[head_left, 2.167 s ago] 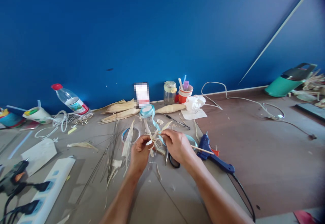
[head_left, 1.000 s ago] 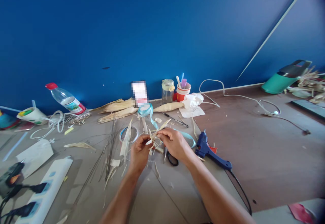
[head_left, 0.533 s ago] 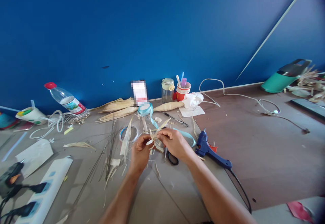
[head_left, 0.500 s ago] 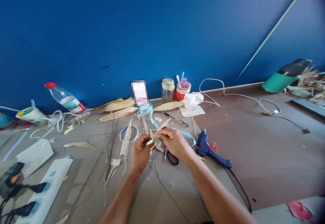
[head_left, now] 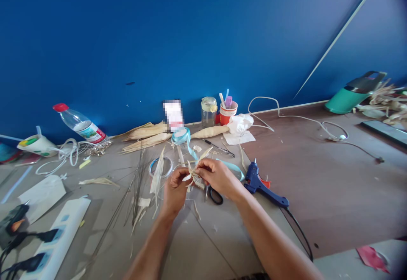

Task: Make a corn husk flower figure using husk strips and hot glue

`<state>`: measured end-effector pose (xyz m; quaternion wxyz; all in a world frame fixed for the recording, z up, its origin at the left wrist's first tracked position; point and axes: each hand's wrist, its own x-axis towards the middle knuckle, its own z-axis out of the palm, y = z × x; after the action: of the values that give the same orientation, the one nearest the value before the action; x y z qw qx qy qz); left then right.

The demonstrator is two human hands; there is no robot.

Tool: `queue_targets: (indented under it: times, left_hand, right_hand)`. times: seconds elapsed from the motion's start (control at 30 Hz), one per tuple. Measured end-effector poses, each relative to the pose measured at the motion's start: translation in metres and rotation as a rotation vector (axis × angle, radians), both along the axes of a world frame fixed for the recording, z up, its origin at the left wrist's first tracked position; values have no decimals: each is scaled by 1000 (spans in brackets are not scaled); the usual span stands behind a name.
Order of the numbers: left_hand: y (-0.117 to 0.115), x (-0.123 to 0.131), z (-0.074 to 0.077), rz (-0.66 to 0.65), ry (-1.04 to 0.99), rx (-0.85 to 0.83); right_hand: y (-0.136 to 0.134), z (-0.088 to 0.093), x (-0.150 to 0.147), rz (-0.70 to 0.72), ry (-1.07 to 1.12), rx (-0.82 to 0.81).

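Note:
Between my hands is a small flower shape of pale corn husk (head_left: pixel 190 175), its petals spread outward. My left hand (head_left: pixel 174 189) pinches it from the left, fingers curled. From the right, the thumb and fingertips of my right hand (head_left: pixel 218 177) close on its edge. Scissors with black handles (head_left: pixel 216 195) lie partly under my right hand. A loose strip of husk (head_left: pixel 157 176) rests left of my left hand, across a roll of tape (head_left: pixel 168 164). Blue ribbon (head_left: pixel 182 136) sits on its spool beyond the hands.
A blue glue gun (head_left: pixel 260 182) lies to the right, its cord running toward me. Thin wires (head_left: pixel 137 182) and a white power strip (head_left: pixel 60 233) are on the left. A bottle (head_left: pixel 82 125), a clear jar (head_left: pixel 209 112) and red paper cups (head_left: pixel 228 112) stand along the blue wall.
The view has shifted slightly. Both hands keep their pinch on the husk flower, with hardly any visible movement.

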<state>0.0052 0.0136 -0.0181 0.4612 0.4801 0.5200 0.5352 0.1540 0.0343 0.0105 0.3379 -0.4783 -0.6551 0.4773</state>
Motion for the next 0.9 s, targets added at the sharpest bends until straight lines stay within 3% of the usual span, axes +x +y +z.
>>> queue_targets:
  times: [0.37,0.9]
  left_hand:
    - [0,1,-1,-10,-17,16]
    - [-1,2,-1,-95,-68,93]
  right_hand:
    - [1,-3,1,-3,4,-43]
    - [8,-13,-2,-51,109,-271]
